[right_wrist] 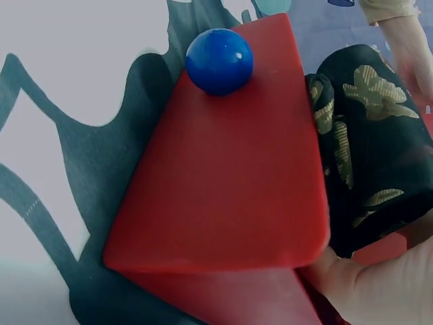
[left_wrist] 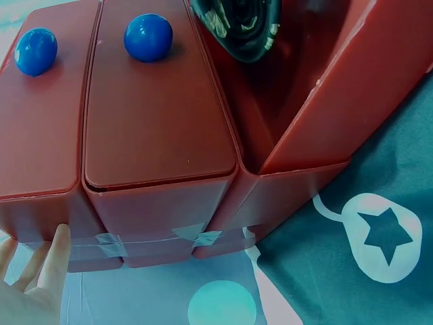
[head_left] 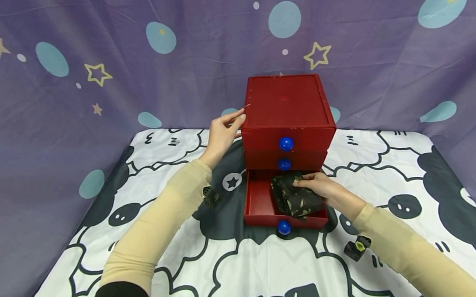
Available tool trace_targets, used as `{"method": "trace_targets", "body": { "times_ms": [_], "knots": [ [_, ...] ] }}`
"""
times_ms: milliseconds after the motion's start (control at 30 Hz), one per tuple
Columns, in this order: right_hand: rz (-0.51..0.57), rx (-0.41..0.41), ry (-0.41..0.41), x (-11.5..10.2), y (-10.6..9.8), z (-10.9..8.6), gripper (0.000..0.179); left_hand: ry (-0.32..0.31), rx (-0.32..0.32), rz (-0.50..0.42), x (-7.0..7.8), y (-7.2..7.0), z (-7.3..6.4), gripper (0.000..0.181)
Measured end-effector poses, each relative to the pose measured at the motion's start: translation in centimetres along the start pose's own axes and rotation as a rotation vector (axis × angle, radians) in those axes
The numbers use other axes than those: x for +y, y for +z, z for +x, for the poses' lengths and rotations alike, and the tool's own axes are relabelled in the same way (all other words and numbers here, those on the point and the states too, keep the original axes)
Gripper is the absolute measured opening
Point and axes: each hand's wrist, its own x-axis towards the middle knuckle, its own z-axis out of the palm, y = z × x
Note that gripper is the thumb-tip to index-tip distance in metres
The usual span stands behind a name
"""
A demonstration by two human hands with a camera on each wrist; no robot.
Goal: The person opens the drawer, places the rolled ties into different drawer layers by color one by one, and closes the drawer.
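Observation:
A red three-drawer cabinet (head_left: 283, 101) with round blue knobs stands on the bed-like patterned cloth, its bottom drawer (head_left: 257, 199) pulled out. My right hand (head_left: 321, 186) grips a folded black cloth (head_left: 296, 199) with gold leaf-like marks, thumb and fingers at its upper right edge. The bundle lies within the drawer's outline, overlapping the front wall in the head view. In the right wrist view the rolled side of the black cloth (right_wrist: 379, 128) shows beside the drawer front (right_wrist: 230, 176). My left hand (head_left: 224, 132) touches the cabinet's left side, its fingers (left_wrist: 55, 261) extended against the red wall.
The two upper drawers stay closed, with blue knobs (head_left: 286, 143) on their fronts. Beneath the cabinet spreads a white and dark grey cartoon-print cloth (head_left: 280, 264). Behind it hangs a purple curtain (head_left: 211, 42) with stars and blue ovals.

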Motion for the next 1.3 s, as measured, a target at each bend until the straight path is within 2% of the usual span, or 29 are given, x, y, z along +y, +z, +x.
{"method": "trace_targets", "body": {
  "times_ms": [467,600,767,1000,1300],
  "knots": [
    [0.181,-0.002,0.035,0.3,0.6,0.5,0.049,-0.001,-0.006,-0.001,0.1,0.0,0.0,0.031],
    [0.236,-0.003,0.037,0.2,0.8,0.6,0.047,-0.016,-0.012,-0.009,1.1,-0.1,-0.5,0.031],
    [0.267,0.002,0.061,0.3,1.0,0.7,0.061,-0.032,-0.012,0.004,2.3,-0.1,-1.2,0.031],
    [0.255,0.005,0.073,0.7,1.3,1.1,0.067,0.007,0.007,0.016,0.0,0.1,-0.1,0.031],
    [0.271,0.014,0.074,0.7,1.7,1.1,0.069,0.007,0.006,0.010,-0.1,0.0,0.0,0.031]
  ]
}}
